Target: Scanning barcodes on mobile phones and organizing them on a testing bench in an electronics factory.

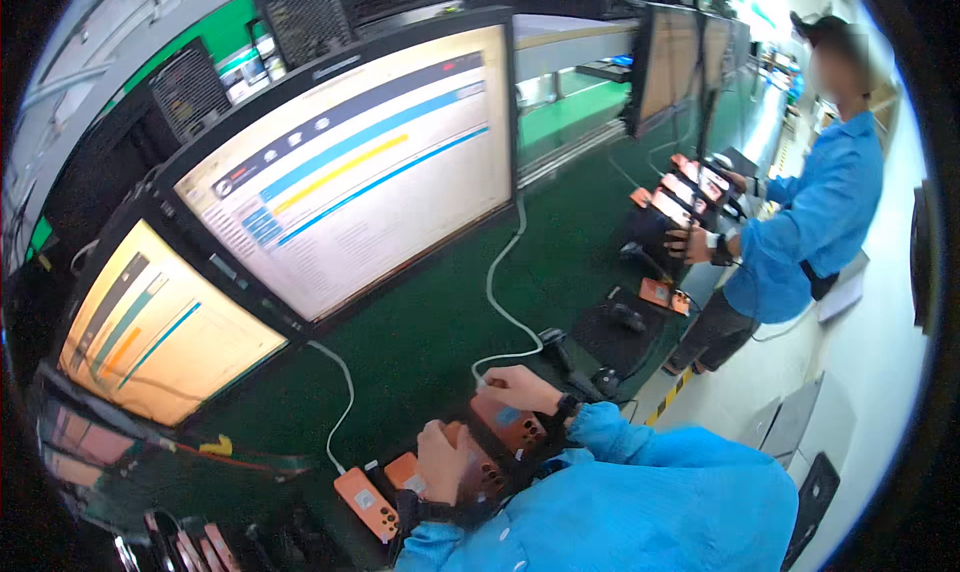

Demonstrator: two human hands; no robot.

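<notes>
Several orange phones lie in a row, backs up, at the near edge of the green bench. My left hand (442,462) is closed with curled fingers about an orange phone (487,475) in the middle of the row. My right hand (522,388) pinches the end of a white cable (491,284) at the top edge of the rightmost phone (512,424). Its plug is hidden by my fingers. At the left end another phone (367,504) has a second white cable (346,412) at its top edge. A further phone (404,472) is partly covered by my left hand.
A large monitor (370,162) and a smaller screen (165,322) stand behind the phones. A black handheld scanner (567,359) and a mouse (628,317) lie to the right. Farther right, a co-worker in blue (810,212) handles phones (690,192) at the same bench.
</notes>
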